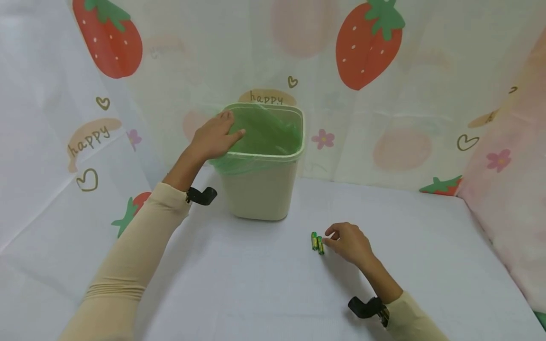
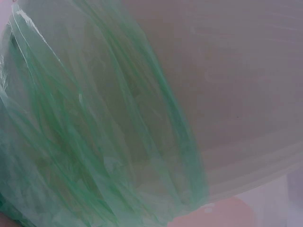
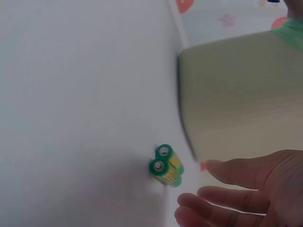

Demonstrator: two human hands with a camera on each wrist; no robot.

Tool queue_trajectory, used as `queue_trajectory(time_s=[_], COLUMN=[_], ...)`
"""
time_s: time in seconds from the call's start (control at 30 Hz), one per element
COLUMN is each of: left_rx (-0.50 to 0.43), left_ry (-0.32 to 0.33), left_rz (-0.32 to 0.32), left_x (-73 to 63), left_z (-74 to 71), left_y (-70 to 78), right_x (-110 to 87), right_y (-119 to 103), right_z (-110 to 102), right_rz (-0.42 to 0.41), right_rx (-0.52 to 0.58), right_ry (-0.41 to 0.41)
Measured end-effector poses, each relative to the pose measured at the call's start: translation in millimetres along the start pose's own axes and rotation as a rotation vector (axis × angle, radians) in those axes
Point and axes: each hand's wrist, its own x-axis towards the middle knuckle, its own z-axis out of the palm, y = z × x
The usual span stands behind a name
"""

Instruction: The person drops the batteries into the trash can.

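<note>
Two small green-and-yellow batteries (image 1: 317,243) lie side by side on the white tabletop. My right hand (image 1: 350,242) is just to the right of them, thumb and fingers parted with nothing between them. In the right wrist view, the battery ends (image 3: 164,151) face the camera, beyond the fingertips. At the left rim of a cream trash bin (image 1: 260,194) is my left hand (image 1: 215,135), thumb and fingers spread over the liner edge. A thin green trash bag (image 1: 264,128) lines the bin and folds down outside; it fills much of the left wrist view.
The bin stands upright at the back of the table (image 1: 256,274), close to a hanging cloth (image 1: 204,57) printed with strawberries, hearts and flowers. Similar cloth borders the left and right sides. A black wrist camera (image 1: 202,195) sits on each forearm.
</note>
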Motion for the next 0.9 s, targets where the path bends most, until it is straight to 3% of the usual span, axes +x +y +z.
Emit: queue_trajectory(time_s=[0.63,0.9], left_rx=[-0.008,-0.007], left_ry=[0.014,0.007], left_rz=[0.003,0.000], left_x=[0.3,-0.6], left_z=[0.5,1.2], left_y=[2.7,0.3], right_x=[-0.3,-0.9], right_y=[5,2], right_z=[19,19], right_rz=[0.047,0.050], right_rx=[-0.059,-0.075], right_ry=[-0.002,-0.048])
